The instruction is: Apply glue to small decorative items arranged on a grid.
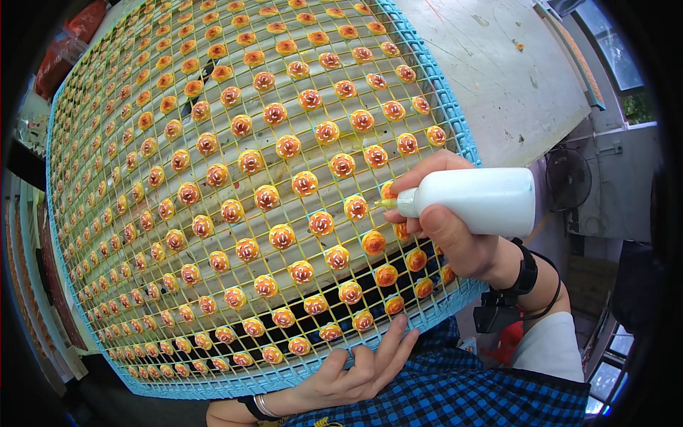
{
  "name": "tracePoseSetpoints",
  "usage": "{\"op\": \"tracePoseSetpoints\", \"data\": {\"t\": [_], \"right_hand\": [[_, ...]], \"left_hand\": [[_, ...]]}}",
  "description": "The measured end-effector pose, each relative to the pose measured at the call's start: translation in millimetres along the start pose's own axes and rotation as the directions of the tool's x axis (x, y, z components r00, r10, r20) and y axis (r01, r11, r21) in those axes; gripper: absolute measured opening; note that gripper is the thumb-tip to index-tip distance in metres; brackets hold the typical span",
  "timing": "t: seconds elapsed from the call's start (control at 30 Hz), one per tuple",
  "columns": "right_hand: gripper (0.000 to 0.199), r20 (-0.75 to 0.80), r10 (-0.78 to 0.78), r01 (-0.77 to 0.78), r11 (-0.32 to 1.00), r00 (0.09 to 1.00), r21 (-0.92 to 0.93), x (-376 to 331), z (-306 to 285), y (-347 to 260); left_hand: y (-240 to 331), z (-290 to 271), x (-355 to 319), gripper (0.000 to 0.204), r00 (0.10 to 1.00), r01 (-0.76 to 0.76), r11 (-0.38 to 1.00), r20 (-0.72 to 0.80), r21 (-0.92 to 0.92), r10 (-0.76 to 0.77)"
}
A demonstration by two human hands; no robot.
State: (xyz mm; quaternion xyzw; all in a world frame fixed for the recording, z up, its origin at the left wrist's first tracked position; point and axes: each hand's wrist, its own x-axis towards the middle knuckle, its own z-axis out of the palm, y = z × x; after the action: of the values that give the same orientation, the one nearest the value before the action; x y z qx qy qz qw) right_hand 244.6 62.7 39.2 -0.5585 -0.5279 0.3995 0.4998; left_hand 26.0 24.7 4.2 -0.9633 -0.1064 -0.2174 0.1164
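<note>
My right hand [455, 238] is closed around a white squeeze bottle [475, 201] with a pale yellow nozzle. The bottle lies nearly sideways, its tip beside a small orange-and-yellow rosette-shaped piece [356, 207] marked with white strokes. Rows of such pieces sit on a large yellow wire grid with a light blue woven rim [437, 85]. Some, such as the plain piece [373, 243] below the nozzle, show no white marks. At the near rim, the fingers of my left hand [363, 370] are bent over the edge and grip it; the thumb is hidden.
A pale, stained work surface [512, 78] lies beneath the rack and reaches to the right. A fan [567, 178] stands beyond it, near windows. Red bags [64, 57] are at the far left. A black strapped device [496, 309] hangs at my right wrist.
</note>
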Motion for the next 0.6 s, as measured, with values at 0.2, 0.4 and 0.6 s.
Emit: {"op": "tracePoseSetpoints", "data": {"t": [0.2,0.4,0.6], "right_hand": [[0.014,-0.007,0.020,-0.020,1.000,1.000,0.009,-1.0,-0.7,0.4],[0.014,-0.004,0.019,-0.019,1.000,1.000,0.012,-0.6,0.0,-0.3],[0.014,-0.007,0.003,-0.003,1.000,1.000,-0.008,-0.6,0.3,0.4]], "left_hand": [[-0.8,-0.3,0.6,0.032,1.000,-0.003,1.000,0.005,-0.007,0.004],[0.4,0.6,0.6,0.031,1.000,0.006,1.000,-0.015,-0.001,-0.006],[-0.2,0.0,0.8,0.031,1.000,0.001,1.000,-0.007,0.001,-0.001]]}}
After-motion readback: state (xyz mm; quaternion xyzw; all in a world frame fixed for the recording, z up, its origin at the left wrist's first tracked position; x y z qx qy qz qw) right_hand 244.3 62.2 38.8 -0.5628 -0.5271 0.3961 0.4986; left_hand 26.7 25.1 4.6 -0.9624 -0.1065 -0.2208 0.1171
